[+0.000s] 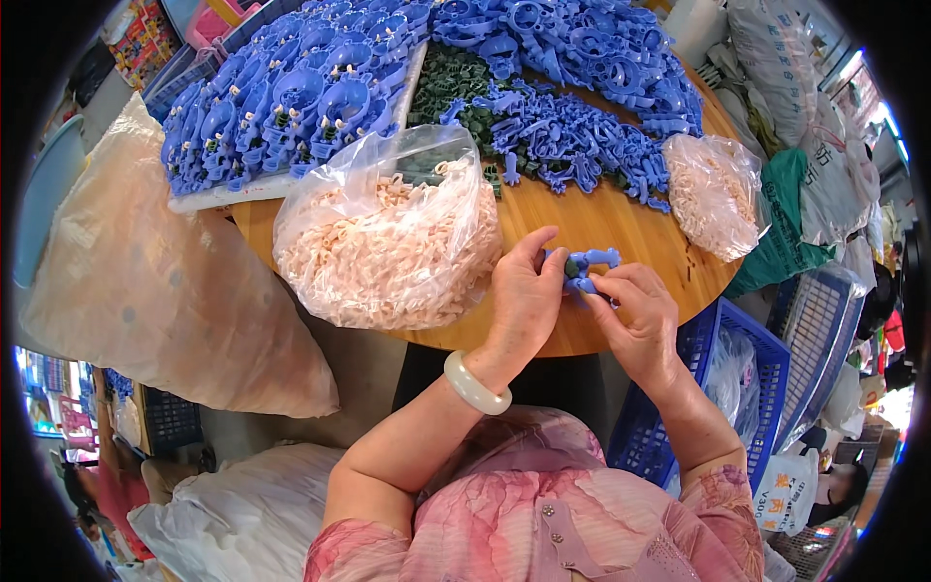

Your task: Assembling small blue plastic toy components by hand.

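Note:
Over the front edge of the round wooden table point(572, 223), both my hands hold a small blue plastic toy part point(601, 258) with a dark green piece at its middle. My left hand point(524, 303), a pale bangle on its wrist, grips the part's left end between thumb and fingers. From the right, my right hand point(642, 315) pinches its lower side with thumb and fingertips. Left of my hands stands an open clear bag point(388, 252) full of small peach-coloured plastic pieces. Beyond them lies a heap of loose blue toy parts point(572, 131), next to a pile of dark green pieces point(448, 87).
A white board point(208, 199) at the far left carries rows of blue assembled parts. Another bag of peach pieces point(713, 194) sits at the table's right edge. Large sacks point(165, 291) crowd the left; a blue crate point(766, 359) stands at my right. Another person point(116, 485) is at far left.

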Available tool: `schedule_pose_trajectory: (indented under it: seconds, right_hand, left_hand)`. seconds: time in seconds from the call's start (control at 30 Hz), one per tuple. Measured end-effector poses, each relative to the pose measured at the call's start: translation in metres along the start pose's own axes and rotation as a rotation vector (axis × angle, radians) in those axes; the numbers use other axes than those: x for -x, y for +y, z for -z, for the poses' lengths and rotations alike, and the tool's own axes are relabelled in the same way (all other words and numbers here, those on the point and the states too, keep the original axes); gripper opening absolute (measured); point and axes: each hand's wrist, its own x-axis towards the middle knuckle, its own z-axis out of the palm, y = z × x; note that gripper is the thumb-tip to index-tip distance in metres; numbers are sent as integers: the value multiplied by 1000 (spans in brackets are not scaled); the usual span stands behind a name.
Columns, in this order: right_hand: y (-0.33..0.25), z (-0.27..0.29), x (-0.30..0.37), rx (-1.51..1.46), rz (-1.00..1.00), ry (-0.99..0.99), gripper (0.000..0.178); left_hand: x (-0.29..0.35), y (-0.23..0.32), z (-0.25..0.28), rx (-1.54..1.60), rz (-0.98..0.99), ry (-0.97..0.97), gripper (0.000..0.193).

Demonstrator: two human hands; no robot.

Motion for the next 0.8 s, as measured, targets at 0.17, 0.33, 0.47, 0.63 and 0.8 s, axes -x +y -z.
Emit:
schedule_pose_trajectory:
  seconds: [0.17,0.33,0.47,0.63,0.8]
  right_hand:
    - [-3,3,-5,138,127,-38,17]
    - [-1,3,-4,116,113,-40,18]
    - [2,4,-4,74,86,-53,18]
    - [-2,7,-1,-43,-55,-66,19]
    - [2,7,0,-32,-24,-67,18]
  left_hand:
    - [0,0,-1,30,11,-4,28]
    - [0,1,0,-7,6,-19,29]
    - [1,4,-1,-16,-1,-10,29]
    - [1,2,-1,20,-6,-18,30]
    - [2,5,-2,22,1,-21,30]
